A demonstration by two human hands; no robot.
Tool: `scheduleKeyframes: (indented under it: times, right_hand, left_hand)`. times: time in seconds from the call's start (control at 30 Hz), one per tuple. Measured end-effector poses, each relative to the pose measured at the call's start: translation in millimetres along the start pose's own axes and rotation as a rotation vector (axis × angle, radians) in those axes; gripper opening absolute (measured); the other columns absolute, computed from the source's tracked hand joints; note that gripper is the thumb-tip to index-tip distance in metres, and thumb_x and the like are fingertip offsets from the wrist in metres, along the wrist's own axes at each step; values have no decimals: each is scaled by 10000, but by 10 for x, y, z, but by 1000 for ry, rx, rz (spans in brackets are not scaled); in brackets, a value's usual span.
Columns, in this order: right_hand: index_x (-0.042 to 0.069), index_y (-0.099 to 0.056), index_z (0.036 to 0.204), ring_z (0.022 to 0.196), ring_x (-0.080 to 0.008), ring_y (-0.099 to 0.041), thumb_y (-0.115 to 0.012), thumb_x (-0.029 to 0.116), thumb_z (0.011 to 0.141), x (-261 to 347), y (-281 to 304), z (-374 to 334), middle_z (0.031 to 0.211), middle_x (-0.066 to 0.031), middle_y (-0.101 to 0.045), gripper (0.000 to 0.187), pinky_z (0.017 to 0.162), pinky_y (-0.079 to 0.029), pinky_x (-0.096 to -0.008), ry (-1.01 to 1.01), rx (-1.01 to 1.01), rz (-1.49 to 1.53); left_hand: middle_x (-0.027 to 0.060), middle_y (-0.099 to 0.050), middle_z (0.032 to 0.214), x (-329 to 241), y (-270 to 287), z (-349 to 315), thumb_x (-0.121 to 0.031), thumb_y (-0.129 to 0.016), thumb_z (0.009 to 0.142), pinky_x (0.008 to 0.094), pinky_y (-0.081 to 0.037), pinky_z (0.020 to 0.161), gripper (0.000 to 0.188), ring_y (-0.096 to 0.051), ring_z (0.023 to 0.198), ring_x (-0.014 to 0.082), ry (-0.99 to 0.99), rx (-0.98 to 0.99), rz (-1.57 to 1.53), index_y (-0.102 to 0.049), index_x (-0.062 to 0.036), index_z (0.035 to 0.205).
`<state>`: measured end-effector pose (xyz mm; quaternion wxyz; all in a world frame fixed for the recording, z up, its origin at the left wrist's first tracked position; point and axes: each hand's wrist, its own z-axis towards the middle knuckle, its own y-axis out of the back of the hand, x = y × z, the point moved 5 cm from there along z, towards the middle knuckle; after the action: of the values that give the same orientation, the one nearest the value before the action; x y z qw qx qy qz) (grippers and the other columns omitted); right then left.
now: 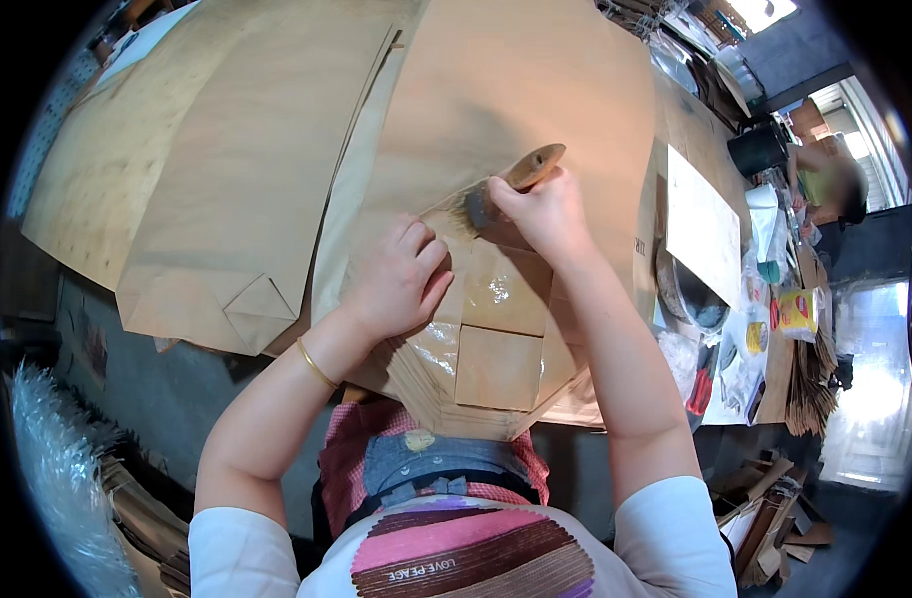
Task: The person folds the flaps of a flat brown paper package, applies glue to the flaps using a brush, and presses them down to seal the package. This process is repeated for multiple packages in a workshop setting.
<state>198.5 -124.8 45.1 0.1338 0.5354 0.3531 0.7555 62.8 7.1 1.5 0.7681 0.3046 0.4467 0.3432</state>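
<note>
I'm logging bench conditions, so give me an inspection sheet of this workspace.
Surface: wooden table, largely covered by brown paper.
Job's things: brush, bristles at the folded end of the brown paper; glossy, wet-looking patches there.
Clutter: white sheet, basin, yellow container, along the right.
Hands: left hand touching the paper; right hand gripping the brush.
Cables: nothing seen.
Surroundings: another person, far right; cardboard lower right.

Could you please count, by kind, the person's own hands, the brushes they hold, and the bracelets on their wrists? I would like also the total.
Hands: 2 (left hand, right hand)
Brushes: 1 (wooden-handled brush)
Bracelets: 1 (gold-coloured bracelet)
Total: 4
</note>
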Motion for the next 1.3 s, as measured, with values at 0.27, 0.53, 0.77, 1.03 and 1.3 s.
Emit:
scheduleKeyframes:
  times: [0.27, 0.53, 0.77, 1.03, 1.3]
  right_hand:
    - [-29, -646, 690, 561, -347, -636, -705, 193, 758, 125, -113, -238, 609, -211, -617, 240, 560, -519, -375, 180, -189, 191]
    - [-8, -708, 820, 630, -288, -666, -669, 94, 811, 263, 684, -439, 687, -161, -662, 109, 605, -525, -343, -6, -164, 430]
    - [12, -659, 1104, 825, -312, -656, -702, 48, 779, -587, 1752, -1737, 975, -158, -666, 330, 720, -540, -376, 305, -264, -410]
    - [28, -694, 1017, 852, -295, -646, -668, 10, 705, -1411, 2167, -2302, 940, -113, -682, 314, 698, -551, -359, 282, -86, -833]
    - [-11, -629, 1120, 877, -344, -620, -702, 115, 806, -975, 872, -820, 956, -181, -662, 346, 799, -498, -398, -2, 71, -75]
  left_hand:
    - [182, -527, 1069, 53, -80, -54, -127, -682, 797, 429, -451, 883, 266, -515, 1031, 379, 7, -25, -67, -561, -2, 998]
    - [190, -535, 1093, 23, -6, -19, -111, -684, 792, 443, -441, 902, 256, -508, 1049, 390, 12, -12, -36, -561, -1, 987]
    - [207, -525, 1174, 14, -85, -91, -78, -653, 824, 457, -402, 981, 241, -480, 1155, 405, 38, -16, 25, -562, -5, 1035]
    - [221, -492, 1203, 13, -51, -66, -89, -606, 858, 448, -378, 1001, 256, -453, 1170, 420, 6, 84, 71, -517, 2, 1080]
    - [118, -568, 844, 264, 222, 807, 15, -639, 713, 335, -482, 743, 396, -586, 848, 214, 476, 347, -170, -564, -13, 1101]
